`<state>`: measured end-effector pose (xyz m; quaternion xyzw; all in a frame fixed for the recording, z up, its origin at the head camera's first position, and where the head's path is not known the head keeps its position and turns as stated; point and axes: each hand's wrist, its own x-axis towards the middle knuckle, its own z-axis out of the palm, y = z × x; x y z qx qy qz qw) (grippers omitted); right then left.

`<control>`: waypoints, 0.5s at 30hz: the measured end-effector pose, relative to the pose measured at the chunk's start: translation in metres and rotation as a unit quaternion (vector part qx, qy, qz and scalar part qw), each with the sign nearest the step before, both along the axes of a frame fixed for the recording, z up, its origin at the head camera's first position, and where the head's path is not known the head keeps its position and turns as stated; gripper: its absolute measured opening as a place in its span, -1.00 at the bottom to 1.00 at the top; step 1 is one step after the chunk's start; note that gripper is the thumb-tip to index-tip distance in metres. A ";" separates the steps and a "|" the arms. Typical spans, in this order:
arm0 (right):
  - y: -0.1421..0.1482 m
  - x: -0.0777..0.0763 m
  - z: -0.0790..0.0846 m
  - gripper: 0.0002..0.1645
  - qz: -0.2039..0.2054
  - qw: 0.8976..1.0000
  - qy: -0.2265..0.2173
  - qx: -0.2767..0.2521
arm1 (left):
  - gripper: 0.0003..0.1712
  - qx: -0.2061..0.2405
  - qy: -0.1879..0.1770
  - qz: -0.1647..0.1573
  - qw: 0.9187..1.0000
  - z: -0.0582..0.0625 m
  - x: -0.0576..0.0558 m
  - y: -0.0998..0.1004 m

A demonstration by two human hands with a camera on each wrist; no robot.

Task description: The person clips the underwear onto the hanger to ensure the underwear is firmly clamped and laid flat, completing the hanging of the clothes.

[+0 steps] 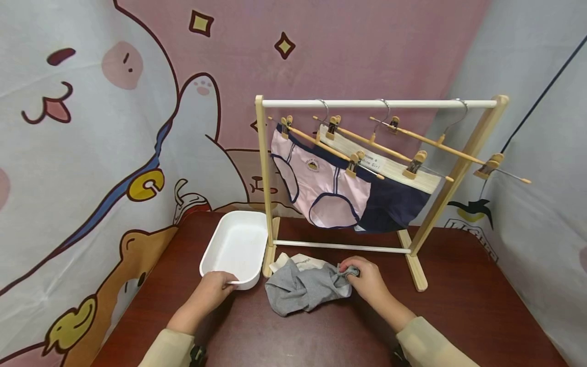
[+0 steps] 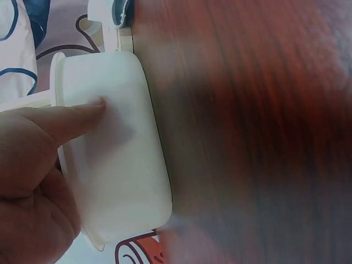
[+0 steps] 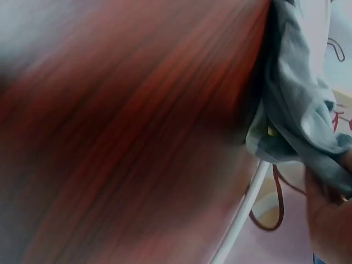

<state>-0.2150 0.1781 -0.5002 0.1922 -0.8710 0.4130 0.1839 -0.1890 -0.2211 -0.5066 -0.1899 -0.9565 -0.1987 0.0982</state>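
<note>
My left hand (image 1: 208, 295) holds the near rim of a white plastic tub (image 1: 235, 239), thumb outside on the wall. In the left wrist view the thumb presses against the tub's side (image 2: 121, 170). Crumpled grey underpants (image 1: 298, 288) with a cream printed waistband lie on the table before the rack. My right hand (image 1: 364, 278) pinches their right end between thumb and fingers. Seen from the right wrist, the grey fabric (image 3: 300, 99) hangs in folds from that hand (image 3: 330, 220), whose fingertips are mostly hidden.
Behind the hands stands a wooden drying rack (image 1: 380, 104) with three clip hangers. Pink underpants (image 1: 321, 178) and navy underpants (image 1: 394, 199) hang from two; the right hanger (image 1: 440, 145) carries nothing. The tub stands against the rack's left foot. A printed curtain (image 1: 229, 66) backs the dark red table (image 1: 481, 306).
</note>
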 end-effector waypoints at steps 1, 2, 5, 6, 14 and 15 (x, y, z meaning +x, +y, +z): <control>0.004 0.001 0.000 -0.60 0.000 1.000 -0.008 0.014 | -0.93 0.000 0.000 0.001 1.000 0.000 0.000 0.000; 0.008 0.003 -0.001 -0.61 0.003 1.000 -0.012 0.024 | -0.93 0.001 0.000 0.002 1.000 0.000 0.000 0.000; 0.019 0.008 -0.003 -0.60 0.005 0.998 -0.013 0.056 | -0.92 0.002 0.001 0.005 1.000 0.001 0.001 0.001; 0.023 0.009 -0.004 -0.61 0.005 0.998 -0.014 0.064 | -0.91 0.001 0.002 0.005 1.000 0.001 0.001 0.001; 0.046 0.017 -0.010 -0.63 -0.018 0.986 -0.092 0.137 | -0.89 -0.002 -0.007 0.011 1.000 0.003 0.002 0.002; 0.048 0.018 -0.009 -0.65 -0.020 0.984 -0.102 0.142 | -0.89 -0.002 -0.008 0.009 1.000 0.003 0.001 0.002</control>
